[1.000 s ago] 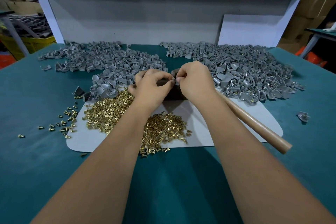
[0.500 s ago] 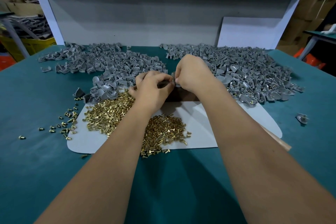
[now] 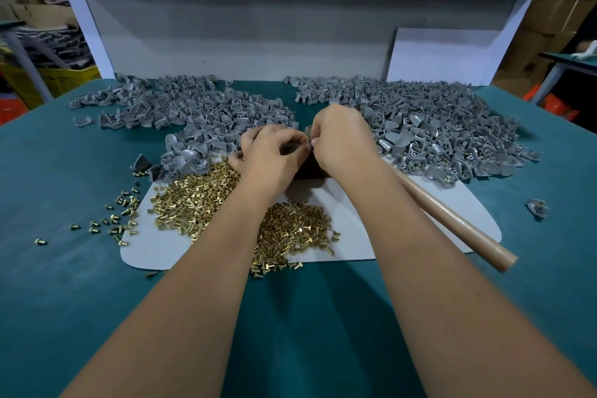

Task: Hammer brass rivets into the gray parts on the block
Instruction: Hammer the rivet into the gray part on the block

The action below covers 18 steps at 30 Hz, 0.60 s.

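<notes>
My left hand [image 3: 271, 157] and my right hand [image 3: 342, 139] meet fingertip to fingertip over a dark block [image 3: 310, 168] on a pale mat [image 3: 355, 236]. Between the fingertips both hands pinch a small gray part [image 3: 308, 136], mostly hidden by the fingers. Whether a rivet is in the pinch cannot be told. A heap of brass rivets [image 3: 193, 200] lies on the mat under my left forearm. A wooden hammer handle [image 3: 458, 226] lies on the mat right of my right forearm; its head is hidden behind that hand.
Two large piles of gray parts lie on the green table, one at back left [image 3: 181, 110] and one at back right [image 3: 436, 126]. Loose rivets [image 3: 119, 220] are scattered left of the mat. A single gray part [image 3: 537, 207] sits at far right. A white frame stands behind.
Half a second ago my right hand was lifted a little; it has come back down beside the left hand at the block. The hammer handle is in full view again.
</notes>
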Each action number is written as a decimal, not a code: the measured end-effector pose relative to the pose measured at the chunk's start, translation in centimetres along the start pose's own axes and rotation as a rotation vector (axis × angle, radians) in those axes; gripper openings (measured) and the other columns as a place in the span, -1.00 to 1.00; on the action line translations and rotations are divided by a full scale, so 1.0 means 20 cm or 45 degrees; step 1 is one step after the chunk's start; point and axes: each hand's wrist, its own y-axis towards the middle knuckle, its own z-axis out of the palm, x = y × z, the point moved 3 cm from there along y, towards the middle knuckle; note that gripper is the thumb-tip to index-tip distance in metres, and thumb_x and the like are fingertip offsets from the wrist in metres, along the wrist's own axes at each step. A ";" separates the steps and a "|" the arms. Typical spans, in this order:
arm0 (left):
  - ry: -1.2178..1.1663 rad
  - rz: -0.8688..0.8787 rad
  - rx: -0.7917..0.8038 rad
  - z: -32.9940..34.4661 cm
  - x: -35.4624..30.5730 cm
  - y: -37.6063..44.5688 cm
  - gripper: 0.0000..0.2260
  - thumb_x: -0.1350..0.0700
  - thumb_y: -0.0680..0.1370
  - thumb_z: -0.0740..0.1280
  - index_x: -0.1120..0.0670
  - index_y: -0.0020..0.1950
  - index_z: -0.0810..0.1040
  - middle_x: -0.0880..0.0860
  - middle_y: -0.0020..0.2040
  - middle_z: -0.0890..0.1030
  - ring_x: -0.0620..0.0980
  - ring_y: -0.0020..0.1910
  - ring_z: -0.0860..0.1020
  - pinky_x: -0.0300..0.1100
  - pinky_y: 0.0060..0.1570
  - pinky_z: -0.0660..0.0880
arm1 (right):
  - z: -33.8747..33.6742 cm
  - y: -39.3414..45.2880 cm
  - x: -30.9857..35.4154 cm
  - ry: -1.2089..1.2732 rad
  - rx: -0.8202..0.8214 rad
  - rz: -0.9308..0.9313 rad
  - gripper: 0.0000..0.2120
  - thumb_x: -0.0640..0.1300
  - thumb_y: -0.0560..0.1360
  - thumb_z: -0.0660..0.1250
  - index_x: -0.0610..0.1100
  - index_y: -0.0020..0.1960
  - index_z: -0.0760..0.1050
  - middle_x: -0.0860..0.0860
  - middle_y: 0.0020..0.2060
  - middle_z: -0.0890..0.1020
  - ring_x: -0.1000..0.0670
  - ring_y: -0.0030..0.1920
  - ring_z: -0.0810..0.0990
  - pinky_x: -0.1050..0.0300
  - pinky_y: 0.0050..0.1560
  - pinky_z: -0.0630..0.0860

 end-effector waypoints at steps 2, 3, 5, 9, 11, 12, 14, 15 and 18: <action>0.018 -0.008 -0.011 0.00 0.00 0.00 -0.97 -0.06 0.56 0.36 -0.18 -0.05 0.60 -0.16 0.15 0.48 0.04 0.37 0.21 0.19 0.36 0.12 | 0.02 -0.02 0.00 -0.008 0.048 0.011 -0.91 -0.24 0.54 0.29 -0.14 -0.05 0.58 0.00 -0.34 0.47 0.03 -0.39 0.38 0.19 -0.27 0.34; 0.023 -0.015 -0.014 0.00 0.00 0.00 -0.96 -0.07 0.56 0.36 -0.19 -0.05 0.60 -0.17 0.15 0.48 0.03 0.37 0.21 0.18 0.36 0.11 | 0.03 -0.04 -0.01 -0.014 0.054 0.008 -0.90 -0.23 0.55 0.27 -0.14 -0.07 0.57 -0.03 -0.28 0.50 0.00 -0.35 0.40 0.17 -0.24 0.34; 0.012 -0.020 -0.009 0.00 0.01 0.00 -0.96 -0.08 0.56 0.35 -0.20 -0.06 0.60 -0.19 0.14 0.47 0.02 0.37 0.21 0.18 0.37 0.10 | 0.05 -0.07 -0.02 0.011 -0.034 -0.029 -0.87 -0.23 0.56 0.24 -0.12 -0.09 0.55 -0.05 -0.14 0.54 -0.04 -0.24 0.44 0.15 -0.19 0.34; -0.011 -0.039 0.002 0.01 0.02 0.01 -0.95 -0.08 0.56 0.35 -0.18 -0.09 0.59 -0.19 0.21 0.48 -0.03 0.37 0.19 0.13 0.35 0.08 | -0.02 -0.13 -0.08 0.362 -0.327 0.024 -0.76 -0.23 0.58 0.17 -0.11 0.10 0.59 -0.04 0.05 0.61 -0.04 0.02 0.54 0.16 -0.01 0.42; -0.037 -0.056 0.015 0.02 0.02 0.01 -0.93 -0.07 0.56 0.35 -0.17 -0.10 0.60 -0.20 0.24 0.48 -0.04 0.37 0.18 0.10 0.33 0.06 | -0.09 -0.15 -0.13 0.334 -0.444 0.126 -0.74 -0.21 0.57 0.16 -0.10 0.11 0.59 -0.05 0.02 0.62 -0.07 -0.03 0.55 0.17 -0.14 0.40; -0.053 -0.062 0.021 0.02 0.03 0.01 -0.93 -0.07 0.56 0.35 -0.16 -0.11 0.60 -0.19 0.24 0.48 -0.04 0.38 0.17 0.10 0.33 0.05 | -0.13 -0.15 -0.16 0.252 -0.454 0.188 -0.77 -0.19 0.55 0.17 -0.10 0.07 0.59 -0.06 -0.06 0.61 -0.09 -0.11 0.53 0.16 -0.22 0.37; -0.075 -0.071 0.021 0.02 0.03 0.02 -0.92 -0.07 0.56 0.35 -0.15 -0.12 0.60 -0.20 0.24 0.48 -0.05 0.39 0.16 0.10 0.34 0.04 | -0.18 -0.15 -0.20 0.082 -0.327 0.321 -0.87 -0.10 0.51 0.22 -0.12 -0.09 0.52 -0.05 -0.25 0.52 -0.14 -0.24 0.45 0.15 -0.28 0.32; -0.077 -0.074 0.017 0.02 0.03 0.02 -0.91 -0.06 0.56 0.35 -0.15 -0.13 0.59 -0.21 0.23 0.48 -0.05 0.38 0.16 0.09 0.33 0.04 | -0.19 -0.16 -0.22 0.050 -0.195 0.383 -0.84 -0.05 0.50 0.24 -0.13 -0.18 0.45 -0.04 -0.31 0.47 -0.15 -0.27 0.44 0.14 -0.28 0.32; -0.067 -0.073 -0.008 0.02 0.03 0.02 -0.90 -0.06 0.55 0.36 -0.16 -0.17 0.58 -0.25 0.16 0.47 -0.08 0.37 0.17 0.04 0.29 0.04 | -0.16 -0.20 -0.24 0.155 0.250 0.464 -0.81 -0.02 0.50 0.21 -0.16 -0.09 0.42 -0.11 -0.21 0.56 -0.18 -0.15 0.57 -0.01 -0.06 0.53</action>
